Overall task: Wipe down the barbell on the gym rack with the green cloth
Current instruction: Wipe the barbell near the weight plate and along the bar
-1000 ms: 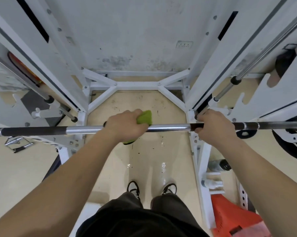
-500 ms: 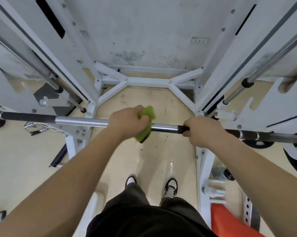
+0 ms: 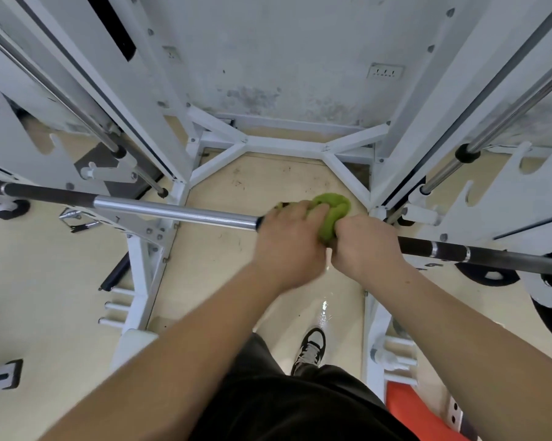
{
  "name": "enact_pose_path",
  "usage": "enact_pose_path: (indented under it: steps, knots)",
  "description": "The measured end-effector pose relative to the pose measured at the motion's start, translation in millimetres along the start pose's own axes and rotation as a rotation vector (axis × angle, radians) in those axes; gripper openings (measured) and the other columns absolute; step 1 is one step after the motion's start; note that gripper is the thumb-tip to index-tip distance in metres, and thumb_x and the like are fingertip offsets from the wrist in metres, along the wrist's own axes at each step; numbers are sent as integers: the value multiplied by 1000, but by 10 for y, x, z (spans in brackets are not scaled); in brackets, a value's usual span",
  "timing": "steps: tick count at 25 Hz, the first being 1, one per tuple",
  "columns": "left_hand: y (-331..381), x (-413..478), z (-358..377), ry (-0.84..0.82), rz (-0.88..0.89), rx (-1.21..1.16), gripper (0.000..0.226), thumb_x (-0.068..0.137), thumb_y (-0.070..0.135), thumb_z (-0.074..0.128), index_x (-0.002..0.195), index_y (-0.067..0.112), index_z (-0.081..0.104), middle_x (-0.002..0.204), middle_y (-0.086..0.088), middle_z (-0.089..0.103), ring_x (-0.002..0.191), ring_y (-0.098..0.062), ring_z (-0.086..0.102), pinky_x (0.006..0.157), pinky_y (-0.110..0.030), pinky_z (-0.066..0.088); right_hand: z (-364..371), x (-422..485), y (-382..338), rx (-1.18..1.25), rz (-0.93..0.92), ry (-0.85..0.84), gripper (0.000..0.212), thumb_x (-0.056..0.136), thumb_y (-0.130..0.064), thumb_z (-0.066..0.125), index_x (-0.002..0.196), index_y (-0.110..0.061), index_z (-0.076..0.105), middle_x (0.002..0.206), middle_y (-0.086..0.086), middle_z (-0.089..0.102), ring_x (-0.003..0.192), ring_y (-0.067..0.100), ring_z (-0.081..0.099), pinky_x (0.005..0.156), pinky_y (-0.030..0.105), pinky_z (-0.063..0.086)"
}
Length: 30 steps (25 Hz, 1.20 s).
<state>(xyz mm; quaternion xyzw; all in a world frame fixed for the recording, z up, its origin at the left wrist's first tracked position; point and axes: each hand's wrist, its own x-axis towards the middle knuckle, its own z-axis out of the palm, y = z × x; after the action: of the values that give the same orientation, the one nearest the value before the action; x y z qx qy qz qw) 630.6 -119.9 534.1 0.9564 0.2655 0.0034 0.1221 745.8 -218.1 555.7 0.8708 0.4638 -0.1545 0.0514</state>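
- Where the head view looks down over both forearms, the barbell (image 3: 173, 212) crosses the frame from left to right, sloping lower towards the right.
- The barbell shows a dark section at the far left, a bright chrome section in the middle and a dark section with silver rings at the right.
- The green cloth (image 3: 335, 211) sits bunched on the barbell right of centre, between the two hands and touching both.
- The left grip (image 3: 289, 241) is closed: its fingers curl over the bar and onto the near edge of the green cloth, pinning the cloth against the bar.
- The right grip (image 3: 363, 248) is closed round the dark section of the bar just right of the cloth, with its thumb side against the lower fold of the cloth.
- The two hands lie just beside each other, with a narrow gap between the wrists.
- The white rack (image 3: 284, 143) surrounds the bar, with uprights on both sides and a cross brace on the floor (image 3: 61, 297) ahead.
- A chrome guide rod (image 3: 506, 113) runs diagonally along the right upright.
- A dark weight plate (image 3: 487, 275) lies low at the right, below the bar.
- One shoe (image 3: 311, 348) stands on the floor beneath the hands; an orange object (image 3: 408, 405) shows at the lower right.
- Whether the bar rests on rack hooks cannot be told from this view.
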Motion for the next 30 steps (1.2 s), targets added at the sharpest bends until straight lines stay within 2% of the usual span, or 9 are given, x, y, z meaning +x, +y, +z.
enact_pose_path:
  steps: [3,6,9,13,16,20,24,27,30]
  knots:
    - [113,-137,212,137,36,-100,52,85,27,61,136,17,58,137,-10,60,127,-31,55,113,-51,37,-66,67,14,-7,-1,-28,17,90,-21,58,75,-20,51,73,0,50,69,24,52,48,26,27]
    - [-427,-328,304,341,126,-36,37,83,11,71,119,16,70,134,-15,62,125,-35,57,105,-53,43,-105,84,19,17,-20,-47,12,97,-32,57,89,-24,63,75,-3,55,70,22,54,48,26,28]
    - [-779,-565,286,550,-339,-201,35,82,8,72,116,14,66,133,-17,56,119,-34,52,96,-49,48,-101,83,3,32,-37,-75,16,100,-38,55,95,-28,65,76,-4,60,68,16,57,49,26,32]
    - [-432,-452,-22,767,-1009,-1343,31,94,17,63,118,25,45,111,-4,57,95,-20,61,69,-28,57,-145,92,-11,109,-7,-54,17,95,-38,66,96,-22,71,85,-2,60,72,16,58,50,26,32]
    - [149,-290,38,596,-1082,-1771,27,82,-2,58,109,4,56,85,-14,62,71,-28,62,53,-28,52,-175,46,-37,108,12,20,14,91,-33,71,96,-21,73,92,0,59,80,21,59,53,26,33]
    - [656,-515,145,26,-947,-1871,40,67,10,68,107,7,72,101,-21,76,93,-36,74,78,-46,60,-285,77,-56,-33,-16,-93,36,69,-12,59,97,-27,74,91,-2,66,83,23,64,61,30,48]
    - [212,-675,139,160,-1081,-2005,64,59,23,66,121,9,67,111,-23,75,100,-41,73,88,-53,60,-409,134,-149,83,-20,-63,54,81,-14,59,131,-34,64,111,-8,70,102,20,63,77,34,54]
    - [-166,-852,6,348,-1167,-1912,35,82,10,58,116,13,65,95,-13,72,78,-30,70,56,-31,59,-354,179,-417,252,-75,20,48,86,-12,57,130,-27,67,114,-6,69,99,18,61,78,33,51]
    - [-397,-927,-242,293,-1062,-1759,27,87,5,57,106,19,69,93,-8,74,81,-26,70,64,-33,59,-293,275,-662,365,-76,29,45,83,-9,57,122,-26,72,107,-7,70,97,19,63,86,39,56]
